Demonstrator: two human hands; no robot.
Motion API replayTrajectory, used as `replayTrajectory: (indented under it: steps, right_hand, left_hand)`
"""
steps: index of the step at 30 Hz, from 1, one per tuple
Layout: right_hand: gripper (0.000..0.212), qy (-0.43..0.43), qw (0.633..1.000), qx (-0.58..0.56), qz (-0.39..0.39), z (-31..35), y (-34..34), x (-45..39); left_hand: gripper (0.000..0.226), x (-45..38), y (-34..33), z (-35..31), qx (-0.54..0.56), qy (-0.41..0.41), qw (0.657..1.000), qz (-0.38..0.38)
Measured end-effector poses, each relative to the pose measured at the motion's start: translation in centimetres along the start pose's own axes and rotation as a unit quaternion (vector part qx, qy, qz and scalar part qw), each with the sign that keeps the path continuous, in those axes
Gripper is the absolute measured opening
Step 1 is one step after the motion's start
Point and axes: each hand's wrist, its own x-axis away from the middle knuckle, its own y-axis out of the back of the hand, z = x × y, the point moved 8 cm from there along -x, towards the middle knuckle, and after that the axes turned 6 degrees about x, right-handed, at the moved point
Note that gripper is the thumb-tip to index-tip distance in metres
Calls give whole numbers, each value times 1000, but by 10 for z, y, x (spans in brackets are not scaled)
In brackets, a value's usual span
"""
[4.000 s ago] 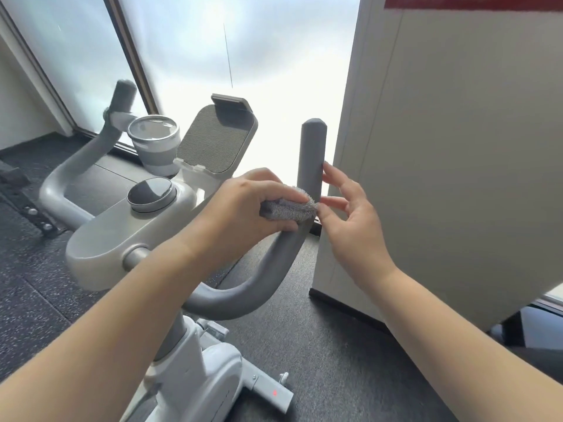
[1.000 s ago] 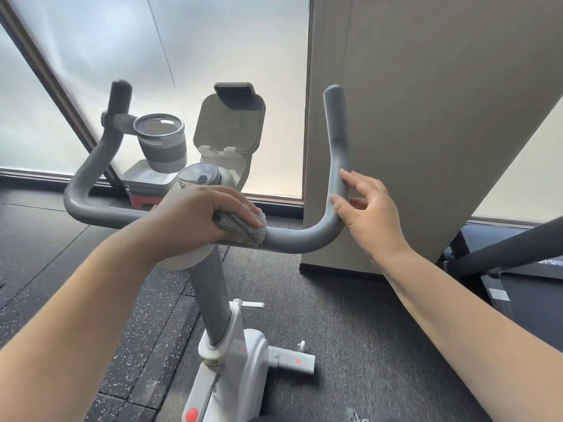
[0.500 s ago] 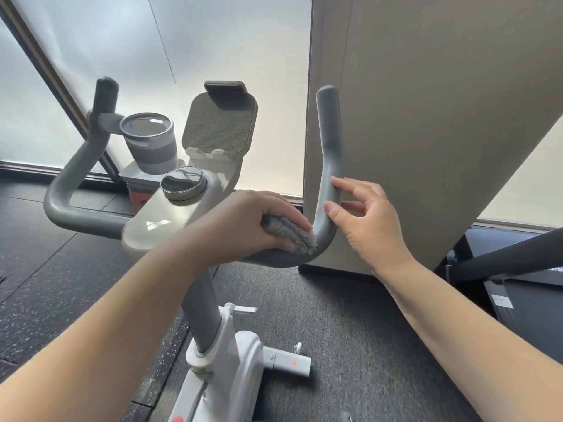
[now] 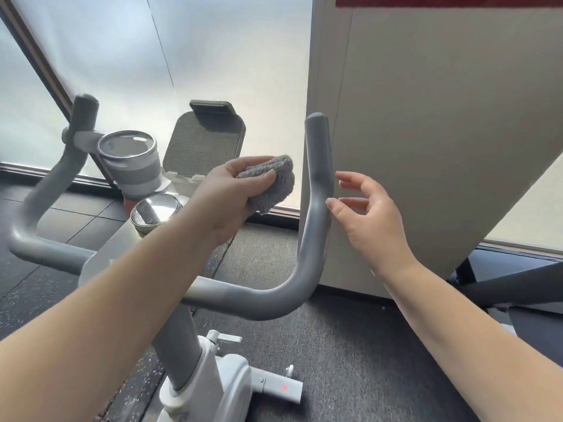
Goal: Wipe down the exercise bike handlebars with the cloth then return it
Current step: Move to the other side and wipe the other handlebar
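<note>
The grey exercise bike handlebars [image 4: 307,263] curve up on both sides; the right upright grip [image 4: 318,166] rises in the middle of the view and the left grip [image 4: 82,120] stands at far left. My left hand [image 4: 225,196] grips a bunched grey cloth [image 4: 274,184], held in the air just left of the right grip and clear of the bar. On the other side of that grip my right hand [image 4: 368,211] hovers with loosely spread fingers; its thumb tip is at the bar's edge.
A grey cup [image 4: 134,166] sits in the holder, with a tablet stand [image 4: 207,144] and a round knob [image 4: 155,211] at the bike's centre. A beige pillar [image 4: 426,147] stands close behind the right grip. Frosted windows lie beyond, and dark rubber flooring [image 4: 350,360] lies below.
My left hand has lifted the cloth off the bend of the right bar and raised it beside the upright grip. My right hand has loosened from the bar.
</note>
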Motion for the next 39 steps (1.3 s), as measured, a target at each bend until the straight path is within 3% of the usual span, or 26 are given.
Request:
replayTrajectory:
  steps: [16, 29, 39]
  right_hand:
    - [33, 39, 999, -17, 28, 14, -5, -42]
    - [29, 41, 999, -26, -1, 10, -10, -40]
    - [38, 36, 999, -23, -5, 10, -9, -34]
  left_hand:
    - [21, -58, -40, -11, 56, -49, 997, 18]
    - [18, -21, -33, 24, -138, 33, 984, 107]
    - [18, -1, -26, 38, -183, 81, 967, 159]
